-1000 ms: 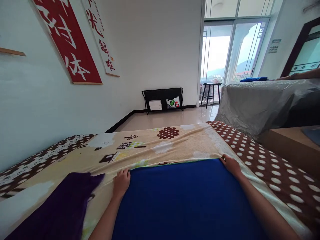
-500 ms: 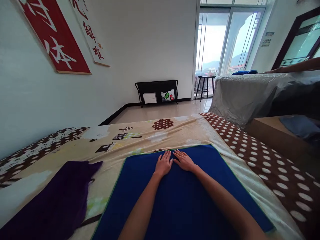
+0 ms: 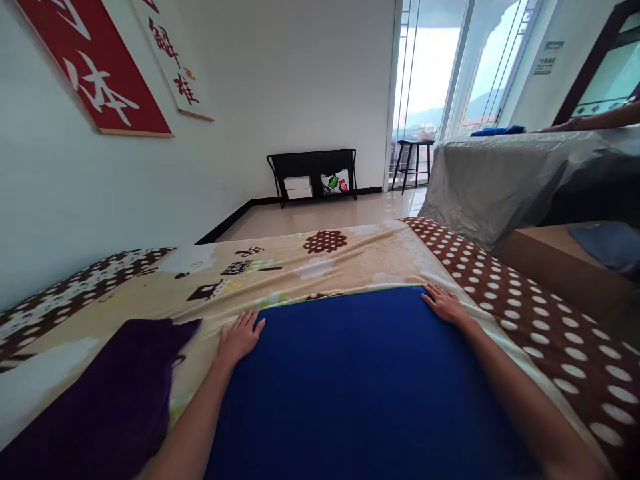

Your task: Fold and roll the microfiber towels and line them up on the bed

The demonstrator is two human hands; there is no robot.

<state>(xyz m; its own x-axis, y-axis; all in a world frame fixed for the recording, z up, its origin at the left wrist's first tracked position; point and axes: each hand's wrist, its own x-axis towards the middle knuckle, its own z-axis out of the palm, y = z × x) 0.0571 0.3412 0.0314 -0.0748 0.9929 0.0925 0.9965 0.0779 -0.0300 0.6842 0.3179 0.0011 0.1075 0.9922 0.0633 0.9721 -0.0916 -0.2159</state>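
Observation:
A blue towel (image 3: 360, 373) lies spread flat on a patterned beige blanket (image 3: 310, 267) that covers a bed. My left hand (image 3: 239, 337) rests flat at the towel's far left corner, fingers stretched out. My right hand (image 3: 443, 304) lies flat at the far right corner, fingers also spread. Neither hand holds anything. A purple cloth (image 3: 100, 393) lies on the blanket to the left of the towel.
A white wall with red and white banners (image 3: 95, 73) runs along the left. A black rack (image 3: 313, 175) and a stool (image 3: 415, 160) stand at the far wall by the glass doors. At right are a grey-covered piece of furniture (image 3: 500, 180), a wooden surface (image 3: 560, 260) and another person's arm (image 3: 595, 120).
My hands were at the towel's far corners, came together at its far middle, and have now slid apart again to the two corners.

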